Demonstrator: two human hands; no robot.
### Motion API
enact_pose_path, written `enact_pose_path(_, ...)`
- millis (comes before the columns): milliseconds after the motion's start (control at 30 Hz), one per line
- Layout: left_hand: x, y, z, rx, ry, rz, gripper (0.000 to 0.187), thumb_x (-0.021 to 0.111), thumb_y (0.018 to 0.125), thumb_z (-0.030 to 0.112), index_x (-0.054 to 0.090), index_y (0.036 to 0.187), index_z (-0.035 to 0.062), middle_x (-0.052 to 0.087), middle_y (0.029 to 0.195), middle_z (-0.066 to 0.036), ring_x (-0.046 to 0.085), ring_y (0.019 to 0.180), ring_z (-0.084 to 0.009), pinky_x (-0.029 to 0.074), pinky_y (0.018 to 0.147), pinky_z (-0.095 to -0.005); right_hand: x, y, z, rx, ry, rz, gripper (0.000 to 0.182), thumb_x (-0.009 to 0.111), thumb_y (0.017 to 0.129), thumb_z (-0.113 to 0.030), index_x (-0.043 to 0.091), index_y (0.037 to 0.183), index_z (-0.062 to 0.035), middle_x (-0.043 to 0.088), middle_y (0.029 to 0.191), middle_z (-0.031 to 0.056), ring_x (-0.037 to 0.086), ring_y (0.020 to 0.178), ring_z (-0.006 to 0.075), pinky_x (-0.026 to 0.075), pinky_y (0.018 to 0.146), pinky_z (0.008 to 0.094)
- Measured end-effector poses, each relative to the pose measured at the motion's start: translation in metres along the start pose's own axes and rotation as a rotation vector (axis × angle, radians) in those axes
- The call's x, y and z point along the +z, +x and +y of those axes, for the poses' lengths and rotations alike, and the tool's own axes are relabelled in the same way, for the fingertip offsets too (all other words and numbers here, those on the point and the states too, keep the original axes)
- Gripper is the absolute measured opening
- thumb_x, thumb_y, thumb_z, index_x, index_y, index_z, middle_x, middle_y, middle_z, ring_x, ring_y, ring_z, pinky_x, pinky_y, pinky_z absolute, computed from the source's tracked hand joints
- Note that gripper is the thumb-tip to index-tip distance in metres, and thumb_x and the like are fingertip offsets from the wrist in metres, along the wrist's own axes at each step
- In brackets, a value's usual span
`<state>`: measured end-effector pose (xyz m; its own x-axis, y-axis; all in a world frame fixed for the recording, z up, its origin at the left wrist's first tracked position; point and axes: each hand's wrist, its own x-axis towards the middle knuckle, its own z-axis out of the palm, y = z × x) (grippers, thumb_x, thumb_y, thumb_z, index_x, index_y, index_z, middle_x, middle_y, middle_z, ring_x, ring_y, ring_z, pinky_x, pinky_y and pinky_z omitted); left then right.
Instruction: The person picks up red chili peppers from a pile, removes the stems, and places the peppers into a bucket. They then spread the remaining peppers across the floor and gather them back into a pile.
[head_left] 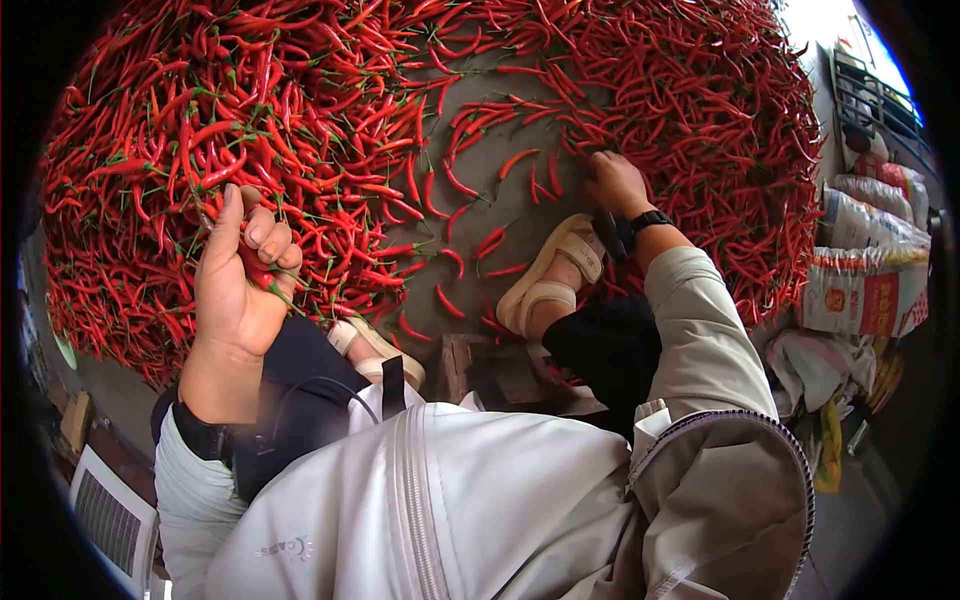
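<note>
Gripping a red chili (263, 278) beside heaped chilies

Head view: curling the left hand (245, 290) palm-up around the chili, above the left heap's (120, 230) near side. Lowering the right hand (615, 185) at the right heap's (710, 130) left edge, fingertips hiding, grip impossible to tell. Probably handling light, smooth, slightly bendy, bruising if squeezed; best pinching near the green stem (280, 292).

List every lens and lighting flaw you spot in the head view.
Head view: black, rounded borders hide the corners; glare washes out the upper right; sacks near the right edge look bent by the wide lens; small glints sit on the chillies; a smeared patch blurs the area just below the left hand.
</note>
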<state>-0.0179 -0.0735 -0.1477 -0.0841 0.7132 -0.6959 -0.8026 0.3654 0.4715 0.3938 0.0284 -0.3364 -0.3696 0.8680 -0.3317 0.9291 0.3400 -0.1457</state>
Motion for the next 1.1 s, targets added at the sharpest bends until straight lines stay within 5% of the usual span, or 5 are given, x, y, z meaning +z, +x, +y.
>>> enact_pose_path(167,-0.003,0.000,0.000,0.008,0.006,-0.020,0.019,0.046,0.093,0.030,0.051,0.092,0.0115,0.038,0.060,0.004,0.035,0.055,-0.0068,0.032,0.054,-0.0216,-0.008,0.003,0.007,-0.010,0.139,-0.232,0.020,0.059,0.068,-0.022,0.060,0.078,-0.0046,0.061,0.084,0.0139,0.059,0.084,0.0314,0.048,0.072,0.0413)
enact_pose_path(233,-0.003,0.000,-0.001,0.005,0.004,-0.020,0.019,0.046,0.093,0.030,0.051,0.092,0.0114,0.038,0.060,0.004,0.035,0.055,-0.0068,0.032,0.054,-0.0216,-0.012,-0.002,-0.005,0.033,-0.219,-0.536,0.019,0.057,0.070,-0.021,0.063,0.081,-0.0062,0.062,0.086,0.0140,0.059,0.086,0.0315,0.048,0.073,0.0409)
enact_pose_path(567,0.002,-0.002,0.000,0.033,-0.003,0.017,0.019,0.042,0.095,0.027,0.051,0.092,0.0100,0.036,0.061,0.004,0.033,0.054,-0.0062,0.031,0.052,-0.0210,-0.008,0.025,-0.005,0.094,0.257,0.036,0.020,0.057,0.072,-0.018,0.061,0.089,-0.0078,0.061,0.087,0.0142,0.059,0.083,0.0348,0.049,0.070,0.0418)
enact_pose_path(767,-0.007,-0.001,0.000,0.024,0.003,-0.034,0.019,0.048,0.092,0.030,0.052,0.093,0.0115,0.039,0.062,0.004,0.036,0.055,-0.0067,0.033,0.054,-0.0219,0.015,0.064,-0.047,-0.326,-0.303,-0.207,0.021,0.057,0.074,-0.015,0.058,0.094,-0.0114,0.058,0.097,0.0109,0.061,0.080,0.0289,0.050,0.065,0.0386)
enact_pose_path(1100,-0.002,-0.004,0.002,0.031,0.007,0.025,0.020,0.043,0.094,0.028,0.052,0.091,0.0104,0.037,0.062,0.004,0.035,0.056,-0.0065,0.032,0.053,-0.0213,0.035,0.062,-0.073,-0.296,-0.039,-0.100,0.017,0.056,0.070,-0.009,0.065,0.083,-0.0127,0.055,0.103,0.0092,0.061,0.082,0.0267,0.050,0.068,0.0375)
